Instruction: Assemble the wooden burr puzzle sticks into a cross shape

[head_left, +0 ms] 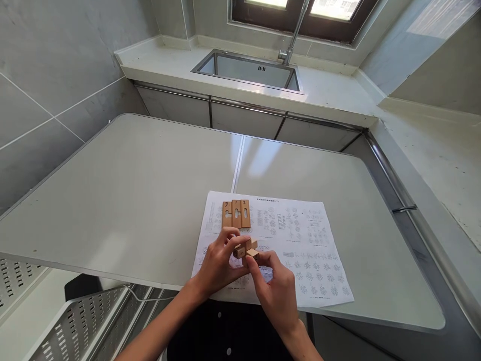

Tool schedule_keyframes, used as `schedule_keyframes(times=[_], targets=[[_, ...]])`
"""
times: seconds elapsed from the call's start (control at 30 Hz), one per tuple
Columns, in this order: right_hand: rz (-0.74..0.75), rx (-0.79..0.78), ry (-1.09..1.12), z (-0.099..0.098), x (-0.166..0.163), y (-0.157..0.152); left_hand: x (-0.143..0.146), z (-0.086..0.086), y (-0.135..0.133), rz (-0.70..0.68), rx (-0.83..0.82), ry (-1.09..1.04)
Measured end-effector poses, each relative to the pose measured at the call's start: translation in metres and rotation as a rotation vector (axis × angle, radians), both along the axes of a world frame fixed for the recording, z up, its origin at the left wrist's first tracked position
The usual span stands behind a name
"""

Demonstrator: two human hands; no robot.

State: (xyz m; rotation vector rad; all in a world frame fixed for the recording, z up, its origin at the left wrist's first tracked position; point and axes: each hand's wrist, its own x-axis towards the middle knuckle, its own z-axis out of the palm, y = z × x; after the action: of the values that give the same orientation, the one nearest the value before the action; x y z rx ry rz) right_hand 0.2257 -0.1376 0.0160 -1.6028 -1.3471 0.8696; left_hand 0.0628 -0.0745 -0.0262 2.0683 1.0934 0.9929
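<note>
1. We see bare table (pixel 131 190) left of, right of and beyond the printed sheet (pixel 300 240): free passage there.
2. Only obstacle on the sheet: three flat wooden pieces (pixel 236 213), touching side by side, just beyond our hands.
3. Sink (pixel 248 70) and tap (pixel 291 37) stand well apart, across a gap.

i see pale matt wood in the puzzle pieces (pixel 246 249), printed paper sheet (pixel 300 240), smooth matt table (pixel 131 190), shiny steel sink (pixel 248 70).
</note>
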Motion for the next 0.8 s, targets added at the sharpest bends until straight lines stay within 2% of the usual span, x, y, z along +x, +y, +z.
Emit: schedule_keyframes(times=[0.13,0.27,0.4,0.53,0.7,0.8], targets=[[0.032,0.016,0.030,0.002,0.009,0.001,0.000,0.007,0.002,-0.043,-0.067,-0.118],[0.013,-0.059,0.071,0.000,0.022,0.005,-0.002,0.014,0.007,-0.071,-0.220,-0.179],[0.159,-0.087,0.049,-0.007,0.030,0.010,-0.004,0.017,0.010,-0.195,-0.330,-0.192],[0.247,-0.116,0.045,-0.012,0.033,0.012,-0.004,0.017,0.010,-0.257,-0.367,-0.192],[0.257,-0.231,0.226,-0.008,0.034,0.011,-0.005,0.017,0.009,-0.311,-0.359,-0.189],[0.174,-0.258,0.394,-0.008,0.040,0.013,-0.004,0.017,0.010,-0.268,-0.378,-0.210]])
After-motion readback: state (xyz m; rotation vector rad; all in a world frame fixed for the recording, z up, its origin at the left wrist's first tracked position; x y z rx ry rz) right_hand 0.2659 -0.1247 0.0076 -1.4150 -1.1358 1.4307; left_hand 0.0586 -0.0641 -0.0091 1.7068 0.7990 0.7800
